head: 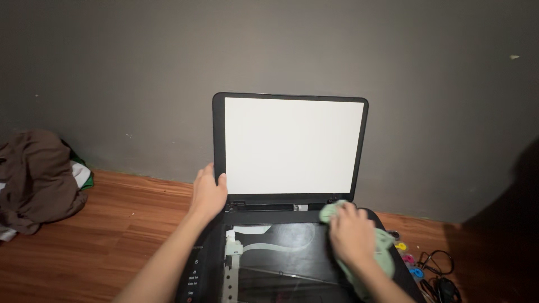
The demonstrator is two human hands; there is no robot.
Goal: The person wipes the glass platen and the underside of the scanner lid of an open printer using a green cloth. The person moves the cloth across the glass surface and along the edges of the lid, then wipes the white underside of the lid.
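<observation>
Left hand point(209, 193) grips the lower left edge of the raised scanner lid point(291, 147), thumb on the white inner pad, fingers wrapped behind the black frame. Lid stands upright, hinged at the back of the printer point(208, 269), close to the grey wall point(112, 73).

Right hand point(351, 233) presses flat on a pale green cloth point(383, 252), fingers spread over it, cloth bunched under the palm and sticking out at the far tip and right side. Cloth lies on the back right corner of the scanner glass point(281, 258), partly over the printer's right edge. Glass is dark and reflective; a white carriage strip shows along its left part.

Printer is black, sits on the wooden floor point(112, 235), button panel at front left. Right of it: small coloured ink caps point(408, 259) in yellow, magenta and blue, then a tangle of black cables point(441, 275). Far left on the floor, against the wall: a heap of brown clothes point(36, 177) with bits of green and white fabric showing.
</observation>
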